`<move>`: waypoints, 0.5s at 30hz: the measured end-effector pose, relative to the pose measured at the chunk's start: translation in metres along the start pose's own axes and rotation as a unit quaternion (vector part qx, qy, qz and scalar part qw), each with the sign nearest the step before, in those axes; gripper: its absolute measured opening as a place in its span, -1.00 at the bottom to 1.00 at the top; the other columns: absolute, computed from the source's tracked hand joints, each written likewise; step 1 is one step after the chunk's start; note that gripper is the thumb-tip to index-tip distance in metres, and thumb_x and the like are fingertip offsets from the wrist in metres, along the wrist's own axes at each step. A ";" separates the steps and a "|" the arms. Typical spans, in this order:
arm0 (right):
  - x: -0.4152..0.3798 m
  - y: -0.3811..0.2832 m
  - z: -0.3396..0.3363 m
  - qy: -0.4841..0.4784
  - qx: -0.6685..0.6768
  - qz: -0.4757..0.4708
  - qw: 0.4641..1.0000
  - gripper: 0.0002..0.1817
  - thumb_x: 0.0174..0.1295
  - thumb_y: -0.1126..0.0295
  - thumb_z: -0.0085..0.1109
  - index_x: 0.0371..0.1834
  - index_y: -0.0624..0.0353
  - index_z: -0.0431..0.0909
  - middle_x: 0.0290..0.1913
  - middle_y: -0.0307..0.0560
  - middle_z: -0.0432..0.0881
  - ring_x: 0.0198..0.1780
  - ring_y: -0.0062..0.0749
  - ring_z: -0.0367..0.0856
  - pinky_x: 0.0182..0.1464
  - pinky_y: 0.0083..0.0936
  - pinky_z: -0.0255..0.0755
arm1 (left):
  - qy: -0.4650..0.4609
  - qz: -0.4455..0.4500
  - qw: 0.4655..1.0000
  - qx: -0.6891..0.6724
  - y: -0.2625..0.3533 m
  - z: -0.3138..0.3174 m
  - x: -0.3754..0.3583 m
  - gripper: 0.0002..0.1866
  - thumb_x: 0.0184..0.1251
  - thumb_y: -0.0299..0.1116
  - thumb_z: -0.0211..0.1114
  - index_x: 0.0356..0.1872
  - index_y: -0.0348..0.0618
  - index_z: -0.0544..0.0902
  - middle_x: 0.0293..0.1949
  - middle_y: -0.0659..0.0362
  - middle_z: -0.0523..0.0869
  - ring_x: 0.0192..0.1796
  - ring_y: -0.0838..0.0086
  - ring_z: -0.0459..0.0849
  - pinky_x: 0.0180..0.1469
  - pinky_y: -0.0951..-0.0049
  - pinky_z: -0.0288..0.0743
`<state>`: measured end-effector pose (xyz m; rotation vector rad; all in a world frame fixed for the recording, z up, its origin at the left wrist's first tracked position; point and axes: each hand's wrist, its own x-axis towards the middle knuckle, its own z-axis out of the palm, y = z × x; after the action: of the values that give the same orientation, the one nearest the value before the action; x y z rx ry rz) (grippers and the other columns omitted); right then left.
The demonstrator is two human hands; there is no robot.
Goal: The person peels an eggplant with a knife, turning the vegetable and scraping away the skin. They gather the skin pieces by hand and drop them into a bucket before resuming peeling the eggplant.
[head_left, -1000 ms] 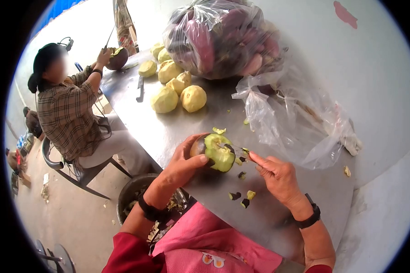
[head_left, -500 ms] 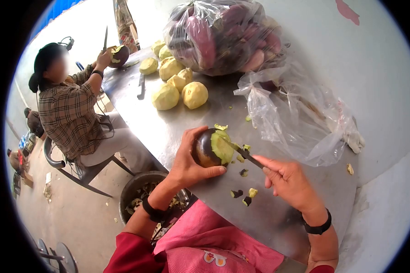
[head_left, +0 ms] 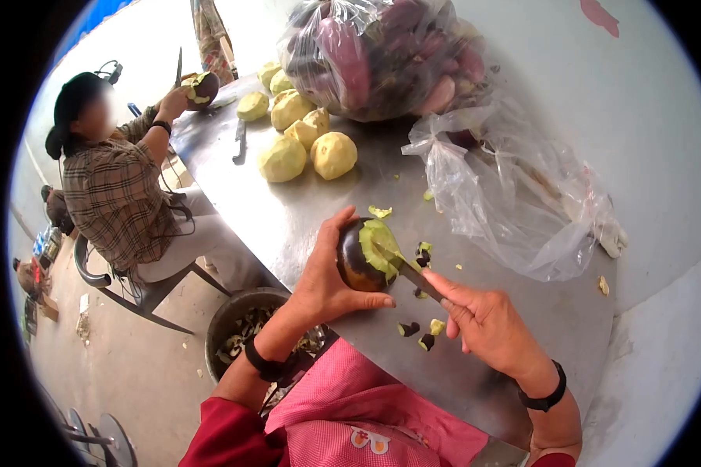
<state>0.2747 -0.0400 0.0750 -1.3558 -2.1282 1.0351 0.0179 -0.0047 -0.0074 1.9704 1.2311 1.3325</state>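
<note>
My left hand [head_left: 325, 280] is wrapped round the left side of a dark, round eggplant [head_left: 357, 257] above the metal table [head_left: 397, 342]. Pale green flesh shows where skin is cut away on its right. In my right hand [head_left: 487, 323] is a knife [head_left: 422, 282], its blade against that flesh. Dark peel scraps [head_left: 426, 342] lie below the eggplant. Several peeled, pale yellow-green eggplants [head_left: 334, 156] sit farther up the table.
A bulging plastic bag of eggplants [head_left: 382, 62] stands at the back. Beside it lies a crumpled clear bag [head_left: 514, 218]. Another knife [head_left: 240, 142] rests at left. A peel bin [head_left: 220, 331] stands below the table edge. A co-worker [head_left: 117, 194] sits at left, peeling an eggplant [head_left: 204, 91].
The eggplant in my left hand has turned slightly and shifted a little right. My right hand and the knife have moved slightly down and right across the cut flesh.
</note>
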 end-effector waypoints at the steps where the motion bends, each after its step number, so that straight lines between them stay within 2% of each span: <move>1: 0.000 0.000 0.000 0.001 0.001 0.002 1.000 -0.48 0.47 0.48 0.07 0.48 -0.11 0.45 -0.58 -0.03 0.55 -0.57 -0.38 0.55 -0.33 -0.40 0.52 | -0.002 0.000 1.000 -0.001 0.000 -0.001 0.001 0.29 -0.31 -0.11 0.83 0.47 -0.33 0.18 0.33 -0.12 0.36 0.39 0.08 0.42 0.44 0.20 0.35; 3: -0.001 -0.002 -0.001 0.004 -0.037 0.001 0.999 -0.48 0.45 0.47 0.09 0.48 -0.09 0.44 -0.55 0.09 0.57 -0.51 -0.14 0.62 -0.27 -0.28 0.54 | -0.036 0.031 0.998 0.030 0.000 -0.004 0.001 0.29 -0.27 -0.14 0.81 0.49 -0.34 0.14 0.34 -0.17 0.32 0.43 0.01 0.37 0.46 0.18 0.33; 6: -0.001 -0.003 0.000 0.007 -0.044 0.006 0.999 -0.52 0.46 0.43 0.10 0.45 -0.05 0.47 -0.54 0.11 0.60 -0.46 -0.04 0.66 -0.27 -0.19 0.53 | -0.034 0.042 0.997 0.049 0.001 -0.002 -0.002 0.27 -0.25 -0.17 0.80 0.49 -0.35 0.13 0.36 -0.20 0.28 0.44 -0.05 0.33 0.46 0.16 0.32; 10: -0.001 0.004 0.005 0.017 -0.098 -0.024 0.995 -0.48 0.42 0.48 0.08 0.47 -0.01 0.45 -0.48 0.12 0.64 -0.42 -0.02 0.69 -0.26 -0.18 0.53 | -0.011 0.074 0.993 0.087 0.003 0.005 -0.005 0.30 -0.28 -0.19 0.81 0.50 -0.35 0.11 0.35 -0.21 0.28 0.41 -0.09 0.36 0.45 0.15 0.33; 12: -0.001 0.011 0.018 0.123 -0.193 -0.134 0.964 -0.40 0.34 0.56 0.08 0.46 -0.08 0.49 -0.54 -0.05 0.59 -0.60 -0.23 0.57 -0.47 -0.31 0.49 | 0.025 0.072 0.989 0.126 0.004 0.009 -0.007 0.29 -0.30 -0.19 0.81 0.47 -0.35 0.12 0.33 -0.23 0.29 0.38 -0.11 0.38 0.42 0.14 0.36; 13: -0.006 0.007 0.020 0.123 -0.193 -0.133 0.964 -0.40 0.34 0.56 0.08 0.46 -0.08 0.49 -0.54 -0.05 0.59 -0.60 -0.23 0.57 -0.47 -0.31 0.49 | 0.025 0.072 0.989 0.126 0.005 0.011 -0.007 0.29 -0.30 -0.19 0.81 0.47 -0.35 0.12 0.33 -0.23 0.29 0.38 -0.11 0.38 0.42 0.14 0.36; 15: -0.016 -0.008 0.027 0.079 -0.344 -0.094 0.931 -0.24 0.19 0.58 0.13 0.55 0.02 0.34 -0.38 0.06 0.63 -0.44 0.01 0.69 -0.29 -0.16 0.60 | 0.050 0.062 0.988 0.132 0.006 0.012 -0.007 0.27 -0.33 -0.19 0.81 0.44 -0.36 0.14 0.30 -0.25 0.31 0.34 -0.13 0.42 0.40 0.13 0.39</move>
<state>0.2590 -0.0661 0.0647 -1.4070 -2.5383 0.0732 0.0305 -0.0128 -0.0118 2.2177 1.4151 1.4049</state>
